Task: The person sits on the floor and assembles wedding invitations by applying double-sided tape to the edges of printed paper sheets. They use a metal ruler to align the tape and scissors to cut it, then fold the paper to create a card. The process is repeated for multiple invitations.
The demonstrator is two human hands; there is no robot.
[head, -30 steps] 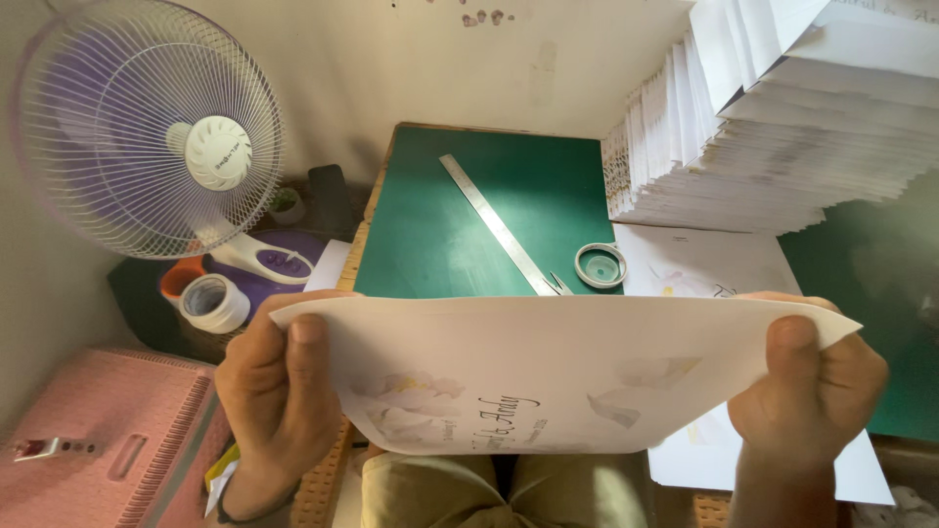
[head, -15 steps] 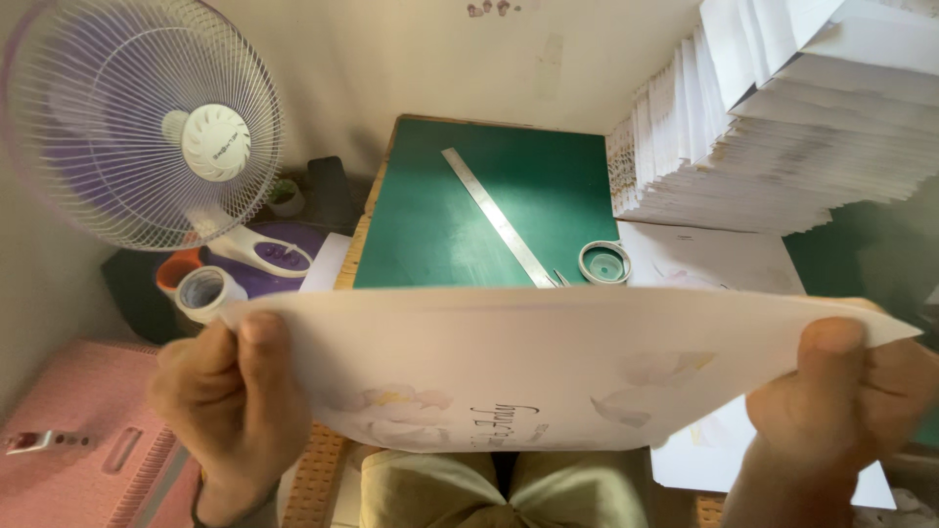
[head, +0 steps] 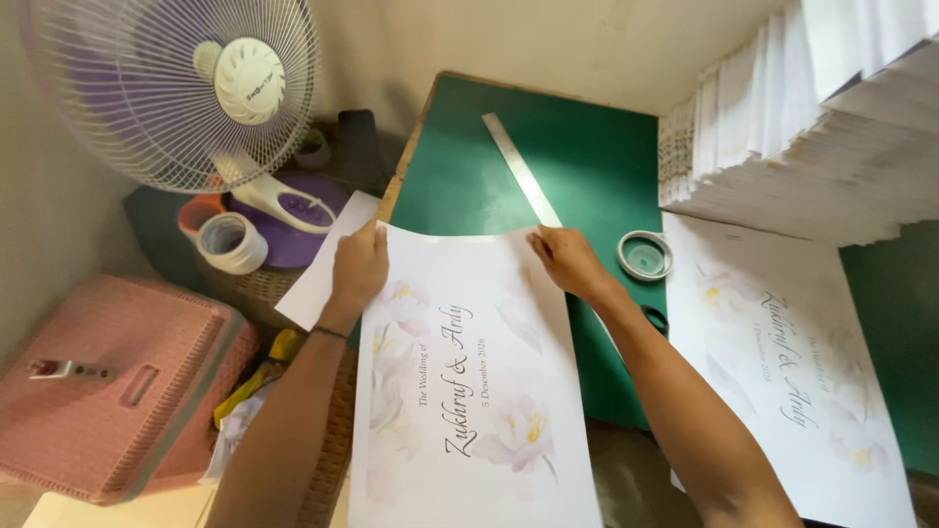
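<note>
Left hand (head: 358,266) and right hand (head: 567,260) press flat on the floral sheet's (head: 469,391) far corners.

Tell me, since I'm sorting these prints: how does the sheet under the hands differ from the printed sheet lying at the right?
The sheet under the hands is pressed flat by the left hand and right hand; the right-hand sheet lies untouched. The held sheet overhangs the green mat toward the person; the other runs up under the paper stack. Their script slants in different directions. Both are white with pale flowers.
</note>
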